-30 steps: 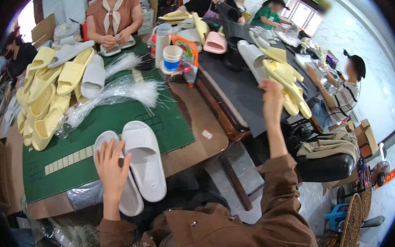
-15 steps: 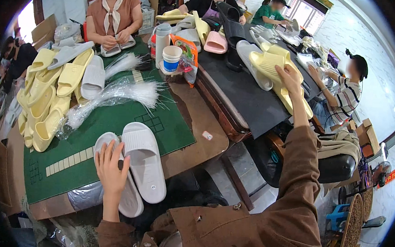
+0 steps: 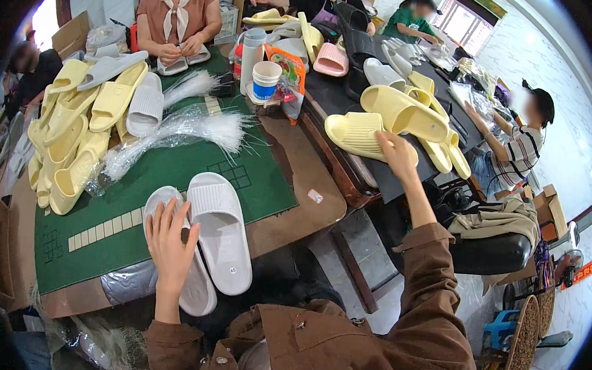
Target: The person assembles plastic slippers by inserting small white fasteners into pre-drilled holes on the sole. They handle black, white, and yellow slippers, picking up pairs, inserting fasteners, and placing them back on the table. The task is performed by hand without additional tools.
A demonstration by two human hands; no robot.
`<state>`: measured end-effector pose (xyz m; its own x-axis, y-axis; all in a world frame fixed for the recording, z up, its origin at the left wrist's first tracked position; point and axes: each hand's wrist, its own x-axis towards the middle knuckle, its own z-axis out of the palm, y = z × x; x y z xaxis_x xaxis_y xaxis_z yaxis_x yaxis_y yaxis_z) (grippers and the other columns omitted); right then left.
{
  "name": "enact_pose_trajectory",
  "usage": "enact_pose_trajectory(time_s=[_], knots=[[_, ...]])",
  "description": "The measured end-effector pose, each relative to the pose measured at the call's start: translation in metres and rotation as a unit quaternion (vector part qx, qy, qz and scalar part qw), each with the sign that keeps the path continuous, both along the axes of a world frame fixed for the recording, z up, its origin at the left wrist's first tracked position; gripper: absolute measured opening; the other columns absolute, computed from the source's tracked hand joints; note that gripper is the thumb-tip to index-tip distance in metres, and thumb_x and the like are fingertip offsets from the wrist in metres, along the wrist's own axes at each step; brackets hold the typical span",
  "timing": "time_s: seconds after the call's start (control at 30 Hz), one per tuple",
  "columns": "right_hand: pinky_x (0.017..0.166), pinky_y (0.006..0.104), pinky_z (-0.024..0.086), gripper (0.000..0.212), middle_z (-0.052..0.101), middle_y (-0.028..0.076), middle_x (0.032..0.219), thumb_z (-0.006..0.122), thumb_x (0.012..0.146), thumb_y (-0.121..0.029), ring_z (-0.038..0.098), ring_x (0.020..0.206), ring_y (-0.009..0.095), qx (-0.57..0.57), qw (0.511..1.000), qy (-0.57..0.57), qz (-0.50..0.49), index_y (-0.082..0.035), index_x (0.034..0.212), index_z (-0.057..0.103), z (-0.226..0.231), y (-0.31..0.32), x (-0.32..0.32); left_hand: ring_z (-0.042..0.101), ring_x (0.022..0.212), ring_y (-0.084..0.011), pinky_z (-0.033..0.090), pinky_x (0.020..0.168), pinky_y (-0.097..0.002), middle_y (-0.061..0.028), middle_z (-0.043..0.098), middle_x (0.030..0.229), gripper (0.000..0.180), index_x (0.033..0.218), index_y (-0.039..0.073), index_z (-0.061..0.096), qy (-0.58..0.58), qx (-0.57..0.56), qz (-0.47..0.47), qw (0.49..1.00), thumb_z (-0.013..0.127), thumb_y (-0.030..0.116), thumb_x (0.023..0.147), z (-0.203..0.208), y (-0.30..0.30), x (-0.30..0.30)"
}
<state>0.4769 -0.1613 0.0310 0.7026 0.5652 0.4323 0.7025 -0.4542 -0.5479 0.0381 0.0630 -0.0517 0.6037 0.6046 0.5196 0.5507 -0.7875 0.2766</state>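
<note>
My left hand (image 3: 171,238) lies with fingers stretched over the strap of a light grey slipper (image 3: 198,293) at the table's near edge. Beside it, touching, sits its matching grey slipper (image 3: 223,238), toe pointing away. My right hand (image 3: 399,153) grips a pale yellow slipper (image 3: 353,131) by its side, over the corner of the black-topped table. Just behind it, another yellow slipper (image 3: 419,116) lies on more yellow ones. The thumb of my right hand is mostly hidden.
A heap of yellow and grey slippers (image 3: 76,127) and a bundle of white plastic ties (image 3: 211,134) lie on the green mat (image 3: 175,171). A paper cup (image 3: 266,78) and grey bottle (image 3: 252,53) stand mid-table. Several people work around the tables. A black stool (image 3: 485,254) is at right.
My right hand has drawn a yellow slipper leftward and nearer, off the other yellow ones. My left hand stays on the grey slipper. A co-worker across the table has stretched out an arm.
</note>
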Motion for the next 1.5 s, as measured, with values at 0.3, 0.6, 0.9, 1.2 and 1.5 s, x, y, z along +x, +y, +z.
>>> enact_pose_trajectory(time_s=[0.3,0.6,0.9,1.2,1.5], knots=[[0.085,0.0359,0.047,0.043,0.069,0.016,0.105,0.069,0.08,-0.033,0.064,0.093,0.025,-0.088,0.984,-0.136,-0.074,0.0,0.107,0.067,0.011,-0.032,0.089,0.042,0.13,-0.0365,0.025,0.111,-0.0544,-0.0108,0.052,0.136,0.043,0.125,0.014,0.06,-0.006,-0.017,-0.001,1.0,0.064,0.03,0.086,0.001,-0.002,0.005],[0.086,0.035,0.049,0.046,0.068,0.017,0.104,0.071,0.078,-0.023,0.063,0.095,0.024,-0.119,0.987,0.037,0.099,0.007,0.112,0.06,0.014,0.029,0.099,0.042,0.131,-0.0368,0.026,0.111,-0.0533,-0.0118,0.052,0.137,0.044,0.126,0.015,0.06,0.001,-0.029,0.013,0.999,0.063,0.035,0.087,-0.003,0.0,-0.005],[0.049,0.0339,0.041,0.032,0.059,0.006,0.063,0.06,0.081,-0.024,0.055,0.056,0.02,-0.14,0.989,0.047,-0.015,0.008,0.083,0.064,-0.033,-0.016,0.219,0.04,0.132,-0.0378,0.023,0.112,-0.0551,-0.0132,0.051,0.136,0.044,0.126,0.017,0.059,-0.038,-0.031,-0.007,0.999,0.059,0.042,0.09,-0.011,0.002,0.004],[0.094,0.0361,0.04,0.037,0.057,0.017,0.115,0.052,0.089,-0.018,0.053,0.109,0.032,-0.034,0.99,0.068,0.121,0.003,0.119,0.055,0.023,0.039,-0.014,0.042,0.129,-0.0381,0.025,0.11,-0.0566,-0.0106,0.053,0.132,0.048,0.121,0.015,0.06,-0.048,-0.041,0.016,0.998,0.074,0.026,0.076,-0.004,-0.004,-0.005],[0.089,0.0348,0.047,0.043,0.058,0.017,0.118,0.055,0.089,-0.011,0.058,0.105,0.024,0.064,0.923,0.305,0.224,0.006,0.128,0.047,-0.048,0.093,-0.156,0.043,0.129,-0.0364,0.027,0.109,-0.0561,-0.0107,0.054,0.131,0.05,0.118,0.015,0.06,-0.041,-0.031,0.024,0.998,0.074,0.019,0.07,0.001,-0.005,0.004]])
